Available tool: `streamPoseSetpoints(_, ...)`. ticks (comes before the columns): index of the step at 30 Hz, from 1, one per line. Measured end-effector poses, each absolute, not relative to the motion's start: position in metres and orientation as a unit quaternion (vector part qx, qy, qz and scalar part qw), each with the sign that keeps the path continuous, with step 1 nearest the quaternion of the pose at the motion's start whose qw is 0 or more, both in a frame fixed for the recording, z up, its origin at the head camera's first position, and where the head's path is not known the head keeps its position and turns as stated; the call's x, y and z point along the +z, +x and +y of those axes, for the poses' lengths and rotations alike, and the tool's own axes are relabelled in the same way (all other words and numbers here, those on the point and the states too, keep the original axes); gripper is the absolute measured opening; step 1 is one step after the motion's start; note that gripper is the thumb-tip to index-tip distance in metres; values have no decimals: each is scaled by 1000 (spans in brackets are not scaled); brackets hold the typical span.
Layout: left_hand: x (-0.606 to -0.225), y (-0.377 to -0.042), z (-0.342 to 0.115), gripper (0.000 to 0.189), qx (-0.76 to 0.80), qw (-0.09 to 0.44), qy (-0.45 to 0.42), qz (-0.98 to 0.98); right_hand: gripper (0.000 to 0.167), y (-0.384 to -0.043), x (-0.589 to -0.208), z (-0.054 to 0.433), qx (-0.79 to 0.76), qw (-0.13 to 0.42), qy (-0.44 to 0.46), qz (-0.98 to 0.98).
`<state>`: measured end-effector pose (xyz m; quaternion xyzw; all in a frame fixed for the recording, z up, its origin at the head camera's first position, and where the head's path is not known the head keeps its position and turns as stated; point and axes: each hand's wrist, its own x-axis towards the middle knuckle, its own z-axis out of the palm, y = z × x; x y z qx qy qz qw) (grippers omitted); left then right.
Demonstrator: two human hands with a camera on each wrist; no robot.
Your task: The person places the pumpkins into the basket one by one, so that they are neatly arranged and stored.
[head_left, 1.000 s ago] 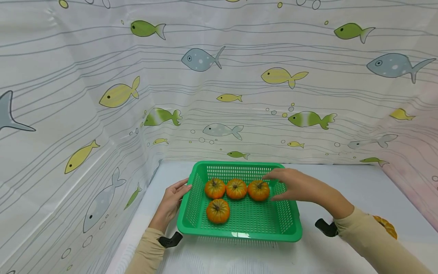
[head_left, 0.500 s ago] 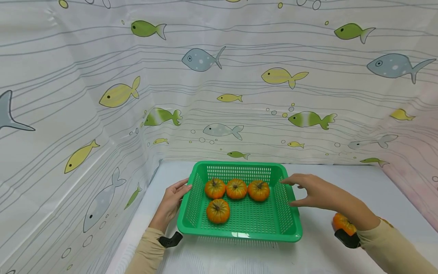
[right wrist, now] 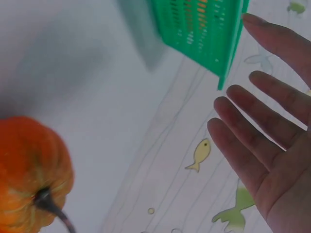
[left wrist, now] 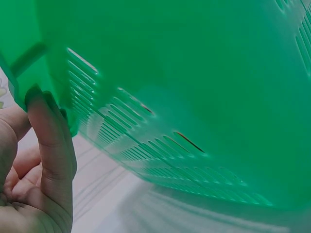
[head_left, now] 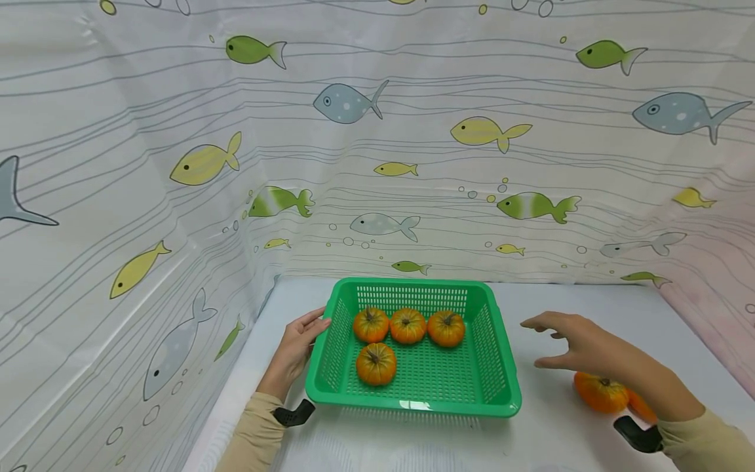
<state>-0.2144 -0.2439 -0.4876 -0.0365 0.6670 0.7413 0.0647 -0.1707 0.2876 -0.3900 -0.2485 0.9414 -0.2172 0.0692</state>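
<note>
A green plastic basket [head_left: 413, 406] with slotted walls stands on the white table. Several small orange pumpkins [head_left: 376, 364] sit inside it, most of them in a row along the back wall. My left hand [head_left: 297, 344] grips the basket's left rim, its fingers hooked under the edge in the left wrist view. To the right of the basket, my right hand [head_left: 575, 344] hovers over the table, holding nothing, its fingers spread apart. Under and beside my right wrist lie an orange pumpkin [head_left: 598, 393] and another pumpkin [head_left: 641, 408], which is partly hidden by the forearm.
A white curtain [head_left: 436, 196] printed with fish surrounds the table at the back and both sides. The bare tabletop [head_left: 548, 432] shows between the basket and the pumpkins on the right.
My right hand has moved out of the basket to the right, uncovering the pumpkins beside my wrist. My left hand and the basket have stayed in place.
</note>
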Motion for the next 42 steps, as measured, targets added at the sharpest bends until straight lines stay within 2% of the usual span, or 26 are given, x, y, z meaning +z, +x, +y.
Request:
streamPoseSetpoints(23,-489,-214,-244,58,738,69,-31,670,67,-155,-431,352,-205,85,-181,958)
streamPoseSetpoints(35,-490,-215,-245,55,737,67,-37,672,67,-154,-446,365,-239,132,-156,949)
streamPoseSetpoints(42,-489,-215,-245,55,738,69,-33,671,67,-154,-449,368,-232,127,-160,951)
